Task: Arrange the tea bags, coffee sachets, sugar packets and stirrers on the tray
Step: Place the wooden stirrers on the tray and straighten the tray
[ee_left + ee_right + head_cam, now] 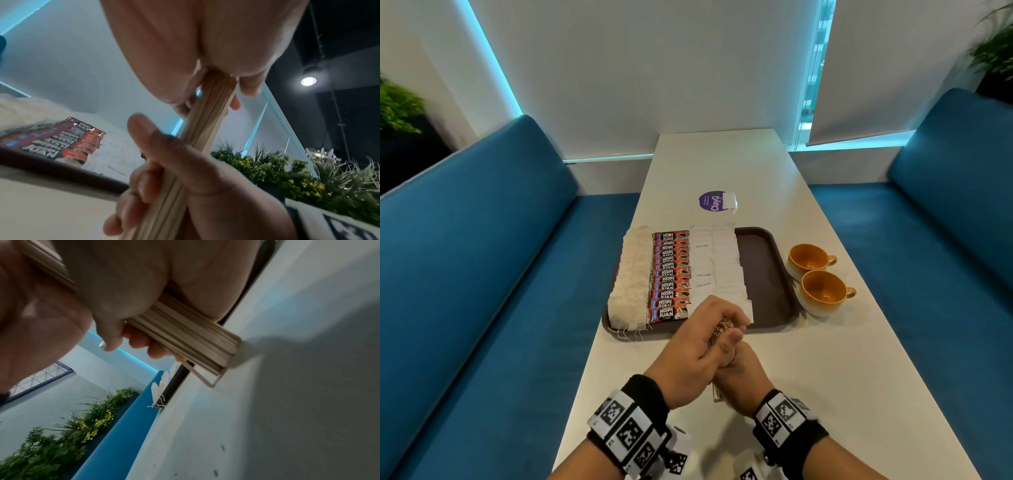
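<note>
Both hands grip the stirrers bundle: left hand upper, right hand lower. The sticks appear light, stiff and prone to slipping apart; hold mid-bundle, squeezing evenly.

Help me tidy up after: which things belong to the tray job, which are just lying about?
Job: tray, tea bags, coffee sachets, sugar packets, stirrers held in both hands.
Lying about: two cups, purple sticker.

Bundled wooden stirrers in both hands (lower ends on table)
</note>
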Demonstrator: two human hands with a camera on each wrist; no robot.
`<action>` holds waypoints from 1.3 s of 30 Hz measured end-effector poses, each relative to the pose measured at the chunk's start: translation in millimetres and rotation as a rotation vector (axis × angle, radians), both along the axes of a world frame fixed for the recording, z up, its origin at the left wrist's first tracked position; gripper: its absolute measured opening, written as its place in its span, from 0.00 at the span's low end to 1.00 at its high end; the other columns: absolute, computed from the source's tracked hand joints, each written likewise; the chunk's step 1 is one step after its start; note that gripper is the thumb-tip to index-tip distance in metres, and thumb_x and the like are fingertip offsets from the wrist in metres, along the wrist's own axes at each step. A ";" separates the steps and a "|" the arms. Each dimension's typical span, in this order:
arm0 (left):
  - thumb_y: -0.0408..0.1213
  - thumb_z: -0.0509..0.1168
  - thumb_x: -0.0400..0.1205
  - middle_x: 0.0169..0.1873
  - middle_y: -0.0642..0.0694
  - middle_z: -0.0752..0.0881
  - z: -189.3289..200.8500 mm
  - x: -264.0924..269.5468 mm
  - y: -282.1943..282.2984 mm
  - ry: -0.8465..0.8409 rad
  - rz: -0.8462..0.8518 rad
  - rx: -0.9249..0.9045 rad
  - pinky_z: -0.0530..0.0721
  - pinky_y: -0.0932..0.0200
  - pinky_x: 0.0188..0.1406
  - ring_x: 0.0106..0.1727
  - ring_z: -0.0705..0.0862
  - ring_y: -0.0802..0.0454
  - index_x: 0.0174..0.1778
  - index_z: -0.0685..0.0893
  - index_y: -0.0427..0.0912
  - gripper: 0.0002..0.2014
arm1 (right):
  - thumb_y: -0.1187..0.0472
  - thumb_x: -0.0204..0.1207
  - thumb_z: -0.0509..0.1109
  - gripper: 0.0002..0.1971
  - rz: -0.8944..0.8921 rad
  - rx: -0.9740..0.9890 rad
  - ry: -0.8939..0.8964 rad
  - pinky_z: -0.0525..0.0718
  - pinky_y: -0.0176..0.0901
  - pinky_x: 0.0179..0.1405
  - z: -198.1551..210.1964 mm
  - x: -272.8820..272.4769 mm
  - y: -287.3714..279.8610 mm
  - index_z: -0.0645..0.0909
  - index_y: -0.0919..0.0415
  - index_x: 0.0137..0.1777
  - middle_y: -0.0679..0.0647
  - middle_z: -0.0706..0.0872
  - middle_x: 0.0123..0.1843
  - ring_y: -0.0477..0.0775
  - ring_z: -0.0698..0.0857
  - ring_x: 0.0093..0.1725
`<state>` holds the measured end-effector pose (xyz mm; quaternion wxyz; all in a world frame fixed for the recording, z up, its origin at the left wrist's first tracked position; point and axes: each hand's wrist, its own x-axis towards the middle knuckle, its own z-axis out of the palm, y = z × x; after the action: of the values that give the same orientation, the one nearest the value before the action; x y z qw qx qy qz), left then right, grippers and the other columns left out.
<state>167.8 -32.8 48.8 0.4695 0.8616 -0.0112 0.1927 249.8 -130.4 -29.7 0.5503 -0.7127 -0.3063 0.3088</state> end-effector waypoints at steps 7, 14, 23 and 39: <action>0.37 0.60 0.91 0.48 0.53 0.81 -7.0 4.5 1.4 -0.018 0.072 -0.036 0.79 0.65 0.54 0.52 0.83 0.51 0.52 0.81 0.46 0.05 | 0.68 0.75 0.74 0.15 0.016 -0.057 0.033 0.79 0.44 0.23 4.2 -1.1 -4.1 0.82 0.55 0.28 0.52 0.84 0.23 0.49 0.80 0.21; 0.50 0.63 0.86 0.43 0.42 0.83 0.6 7.8 37.9 -0.012 0.152 -0.557 0.83 0.50 0.36 0.39 0.82 0.49 0.53 0.80 0.45 0.11 | 0.63 0.77 0.78 0.13 0.081 0.093 0.142 0.78 0.47 0.25 29.8 -6.0 6.4 0.81 0.52 0.58 0.51 0.85 0.45 0.52 0.79 0.32; 0.49 0.66 0.87 0.67 0.55 0.82 -13.5 14.9 92.6 0.229 0.321 -0.284 0.84 0.58 0.62 0.65 0.82 0.62 0.74 0.75 0.59 0.18 | 0.63 0.81 0.71 0.06 0.042 -0.234 -0.049 0.88 0.51 0.33 70.4 82.6 23.9 0.79 0.61 0.54 0.54 0.84 0.40 0.53 0.82 0.30; 0.39 0.74 0.82 0.54 0.58 0.84 -70.2 13.7 122.7 0.747 0.399 0.291 0.80 0.65 0.61 0.56 0.82 0.59 0.58 0.92 0.57 0.11 | 0.48 0.75 0.81 0.20 -0.198 -0.840 -0.222 0.78 0.44 0.27 39.5 231.4 94.9 0.77 0.62 0.48 0.57 0.84 0.41 0.55 0.84 0.37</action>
<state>181.6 89.9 -21.5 0.2690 0.9144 0.2986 -0.0482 481.2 -35.5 9.8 0.2039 -0.9292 -0.1418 0.2738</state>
